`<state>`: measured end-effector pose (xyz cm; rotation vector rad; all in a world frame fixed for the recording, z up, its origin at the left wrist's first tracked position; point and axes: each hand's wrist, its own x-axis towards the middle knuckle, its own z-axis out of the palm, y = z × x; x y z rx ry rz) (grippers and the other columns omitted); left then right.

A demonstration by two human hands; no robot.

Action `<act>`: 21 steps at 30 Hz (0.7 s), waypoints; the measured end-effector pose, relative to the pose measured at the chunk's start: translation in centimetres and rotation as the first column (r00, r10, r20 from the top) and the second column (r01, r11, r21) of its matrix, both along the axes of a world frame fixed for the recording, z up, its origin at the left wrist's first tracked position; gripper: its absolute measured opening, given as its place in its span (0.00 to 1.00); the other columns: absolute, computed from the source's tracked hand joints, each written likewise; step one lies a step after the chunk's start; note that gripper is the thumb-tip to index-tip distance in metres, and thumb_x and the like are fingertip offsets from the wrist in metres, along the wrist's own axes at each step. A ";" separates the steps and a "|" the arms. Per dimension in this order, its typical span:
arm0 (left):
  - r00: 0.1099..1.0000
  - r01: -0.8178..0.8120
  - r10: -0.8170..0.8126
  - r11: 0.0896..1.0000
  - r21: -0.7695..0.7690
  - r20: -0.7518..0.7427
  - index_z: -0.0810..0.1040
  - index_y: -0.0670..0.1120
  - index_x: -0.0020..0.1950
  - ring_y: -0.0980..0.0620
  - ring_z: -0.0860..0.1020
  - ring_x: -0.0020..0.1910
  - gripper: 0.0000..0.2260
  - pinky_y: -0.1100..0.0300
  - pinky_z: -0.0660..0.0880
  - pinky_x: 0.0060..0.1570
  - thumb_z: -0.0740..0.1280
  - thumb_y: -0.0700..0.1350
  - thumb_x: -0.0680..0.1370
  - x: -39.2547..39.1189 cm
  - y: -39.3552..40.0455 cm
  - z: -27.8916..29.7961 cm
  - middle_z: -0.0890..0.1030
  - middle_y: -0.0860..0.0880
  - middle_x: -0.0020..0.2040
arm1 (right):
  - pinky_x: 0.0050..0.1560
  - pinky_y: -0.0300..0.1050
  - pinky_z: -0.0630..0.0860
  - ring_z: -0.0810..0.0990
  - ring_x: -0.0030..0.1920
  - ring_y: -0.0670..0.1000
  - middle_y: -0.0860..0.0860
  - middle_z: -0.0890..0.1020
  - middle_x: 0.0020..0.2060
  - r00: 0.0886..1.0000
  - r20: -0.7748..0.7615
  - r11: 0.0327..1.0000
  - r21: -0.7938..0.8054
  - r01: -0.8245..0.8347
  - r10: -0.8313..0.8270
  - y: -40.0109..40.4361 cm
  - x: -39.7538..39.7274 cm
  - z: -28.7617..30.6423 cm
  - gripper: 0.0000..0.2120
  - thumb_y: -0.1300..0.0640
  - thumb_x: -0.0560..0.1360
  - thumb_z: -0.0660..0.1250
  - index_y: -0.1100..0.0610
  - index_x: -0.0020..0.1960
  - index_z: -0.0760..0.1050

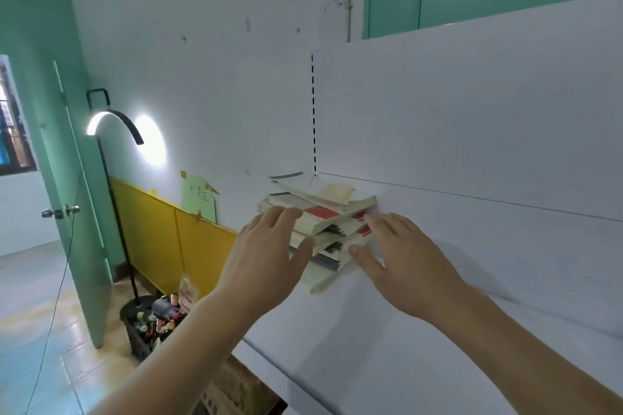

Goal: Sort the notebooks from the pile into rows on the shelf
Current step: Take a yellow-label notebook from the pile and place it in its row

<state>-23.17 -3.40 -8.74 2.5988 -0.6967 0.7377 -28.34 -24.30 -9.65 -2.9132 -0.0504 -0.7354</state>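
Pile [318,222] sits at shelf [438,330] left end, against the back panel. Left hand [269,246] and right hand [401,256] flank it, fingers spread, gripping nothing; both about equally near.

Bare shelf [387,330] lies open rightward; notebook pile [323,222] blocks its left end.

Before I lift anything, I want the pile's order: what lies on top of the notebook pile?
On top of the notebook pile lies a pale, white-and-cream notebook, askew. Red-covered ones show below it. The left hand covers the pile's near-left edge; lower covers are hidden.
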 end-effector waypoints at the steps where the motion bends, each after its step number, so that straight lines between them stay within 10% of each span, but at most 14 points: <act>1: 0.999 -0.002 0.002 1.000 -0.020 0.032 0.65 0.51 0.76 0.52 0.67 0.72 0.24 0.55 0.67 0.70 0.57 0.59 0.82 1.4 -0.2 0.5 0.67 0.54 0.75 | 0.71 0.44 0.61 0.63 0.71 0.51 0.50 0.69 0.70 1.000 0.024 1.000 0.008 -0.007 0.007 0.1 1.6 0.4 0.27 0.41 0.81 0.49 0.54 0.75 0.61; 8: 0.994 0.014 -0.023 0.996 0.093 0.103 0.62 0.51 0.78 0.49 0.53 0.79 0.33 0.51 0.52 0.76 0.50 0.68 0.79 10.2 -2.0 3.5 0.58 0.49 0.80 | 0.67 0.46 0.67 0.66 0.68 0.52 0.50 0.73 0.66 0.994 0.076 0.996 0.032 0.078 -0.081 0.9 8.2 1.9 0.33 0.37 0.79 0.40 0.54 0.74 0.62; 12: 0.992 -0.104 0.107 0.994 -0.037 0.067 0.74 0.48 0.68 0.46 0.71 0.64 0.25 0.51 0.68 0.62 0.51 0.62 0.82 13.3 -2.6 4.5 0.74 0.49 0.65 | 0.42 0.45 0.69 0.76 0.47 0.52 0.46 0.77 0.40 0.969 0.088 0.949 0.237 0.206 -0.232 0.5 10.4 2.3 0.23 0.38 0.79 0.44 0.47 0.44 0.73; 21: 0.974 0.026 -0.030 0.999 -0.024 -0.224 0.73 0.44 0.47 0.46 0.72 0.49 0.20 0.56 0.69 0.48 0.60 0.62 0.78 16.9 -1.6 5.5 0.73 0.46 0.52 | 0.26 0.38 0.65 0.72 0.24 0.49 0.52 0.80 0.28 0.908 -0.331 0.591 0.689 0.419 -0.257 2.5 12.8 5.3 0.25 0.37 0.73 0.68 0.61 0.39 0.78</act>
